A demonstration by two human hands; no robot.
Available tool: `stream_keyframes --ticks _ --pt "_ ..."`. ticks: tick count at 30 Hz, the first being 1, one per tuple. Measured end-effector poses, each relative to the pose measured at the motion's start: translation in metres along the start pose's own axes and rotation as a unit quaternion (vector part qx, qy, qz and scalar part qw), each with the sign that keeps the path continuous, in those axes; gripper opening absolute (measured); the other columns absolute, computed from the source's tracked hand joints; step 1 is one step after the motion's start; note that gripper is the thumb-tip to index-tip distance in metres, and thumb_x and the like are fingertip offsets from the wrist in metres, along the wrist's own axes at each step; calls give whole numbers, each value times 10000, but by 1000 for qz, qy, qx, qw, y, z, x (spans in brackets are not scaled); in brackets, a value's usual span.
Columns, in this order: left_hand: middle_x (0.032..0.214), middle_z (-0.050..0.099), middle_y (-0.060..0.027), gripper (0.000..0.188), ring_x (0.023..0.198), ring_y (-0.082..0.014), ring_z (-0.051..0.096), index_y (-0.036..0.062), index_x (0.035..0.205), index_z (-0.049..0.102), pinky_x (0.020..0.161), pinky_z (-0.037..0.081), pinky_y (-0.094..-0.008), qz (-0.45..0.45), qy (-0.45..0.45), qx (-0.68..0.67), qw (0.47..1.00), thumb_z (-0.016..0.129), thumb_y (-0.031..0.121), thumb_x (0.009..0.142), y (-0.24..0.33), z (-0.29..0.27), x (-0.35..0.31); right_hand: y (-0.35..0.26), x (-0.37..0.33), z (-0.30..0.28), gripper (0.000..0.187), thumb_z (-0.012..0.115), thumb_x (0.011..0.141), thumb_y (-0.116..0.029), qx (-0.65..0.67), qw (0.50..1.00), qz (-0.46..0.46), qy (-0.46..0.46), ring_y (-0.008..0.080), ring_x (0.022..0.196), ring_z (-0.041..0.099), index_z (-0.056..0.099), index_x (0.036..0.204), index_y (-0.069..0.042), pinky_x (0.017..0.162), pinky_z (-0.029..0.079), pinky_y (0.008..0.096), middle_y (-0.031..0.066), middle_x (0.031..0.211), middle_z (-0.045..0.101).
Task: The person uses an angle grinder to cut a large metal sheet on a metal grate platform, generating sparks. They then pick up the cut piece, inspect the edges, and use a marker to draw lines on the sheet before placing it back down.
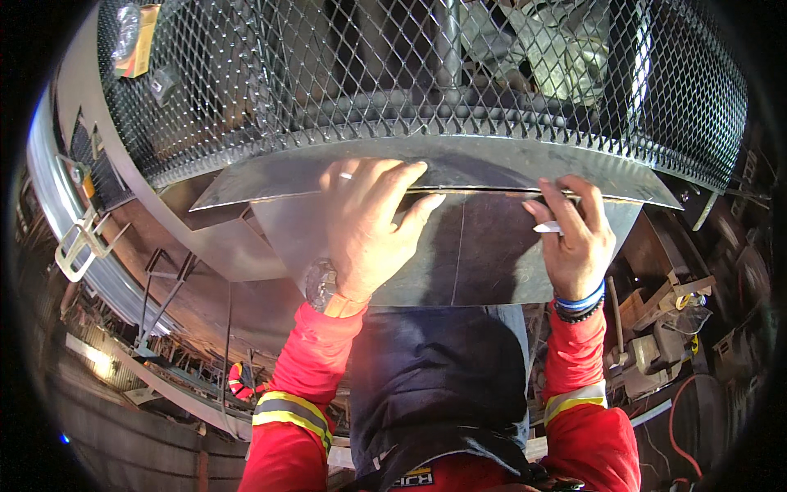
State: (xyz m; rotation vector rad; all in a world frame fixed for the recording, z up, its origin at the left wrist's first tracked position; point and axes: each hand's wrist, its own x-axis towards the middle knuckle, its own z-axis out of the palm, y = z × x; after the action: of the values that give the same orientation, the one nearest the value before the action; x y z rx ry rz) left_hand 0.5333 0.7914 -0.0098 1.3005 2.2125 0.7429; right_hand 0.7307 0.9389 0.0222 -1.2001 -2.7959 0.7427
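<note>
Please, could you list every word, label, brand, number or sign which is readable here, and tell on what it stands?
Dark patch on the red clothing, lower edge: pale letters, which I will not copy out.
Yellow-orange box, upper left: any print is too small to read.
Lower metal sheet: a thin pale line, no lettering seen.

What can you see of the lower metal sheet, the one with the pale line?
The lower metal sheet is grey, smooth and steel-like, part sunlit, part shadowed. A thin, straight pale line runs from its near edge toward the far one. It looks flat, tilt unclear. Its far edge runs along the upper plate, a narrow dark gap showing there. The left hand and right hand are at that seam, contact unclear.
</note>
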Motion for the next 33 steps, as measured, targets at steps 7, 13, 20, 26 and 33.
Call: stream_keyframes --ticks 7,13,20,26,33 --pt "858 630 9 158 824 -208 566 114 821 677 787 366 -367 -26 -52 -42 997 803 180 752 -7 5 5 -3 5 17 149 761 718 26 87 992 89 -4 242 718 657 651 812 -8 636 524 331 76 891 594" --pt "845 622 -3 163 821 -225 566 105 780 624 774 359 -370 -38 -57 -51 996 783 98 742 -3 8 9 -6 11 18 163 709 712 94 103 988 116 -11 264 702 657 571 746 15 635 526 328 89 849 578" --pt "839 613 -13 183 817 -241 558 99 775 594 769 357 -380 -40 -54 -53 996 771 74 733 -2 11 9 -3 11 17 165 716 714 69 109 986 121 -20 280 706 651 567 746 7 628 520 337 87 838 580" --pt "868 606 -35 184 852 -260 554 84 815 588 781 362 -392 -47 -67 -32 996 757 65 746 2 11 8 -4 11 17 147 731 735 -13 81 989 122 -23 299 684 629 586 743 -32 610 505 363 74 837 575" --pt "932 615 -68 154 917 -296 588 92 890 621 865 402 -433 -38 -89 10 995 740 111 794 14 6 10 -2 -1 8 219 786 711 14 103 989 108 22 237 742 688 677 897 -21 633 530 319 96 943 597"
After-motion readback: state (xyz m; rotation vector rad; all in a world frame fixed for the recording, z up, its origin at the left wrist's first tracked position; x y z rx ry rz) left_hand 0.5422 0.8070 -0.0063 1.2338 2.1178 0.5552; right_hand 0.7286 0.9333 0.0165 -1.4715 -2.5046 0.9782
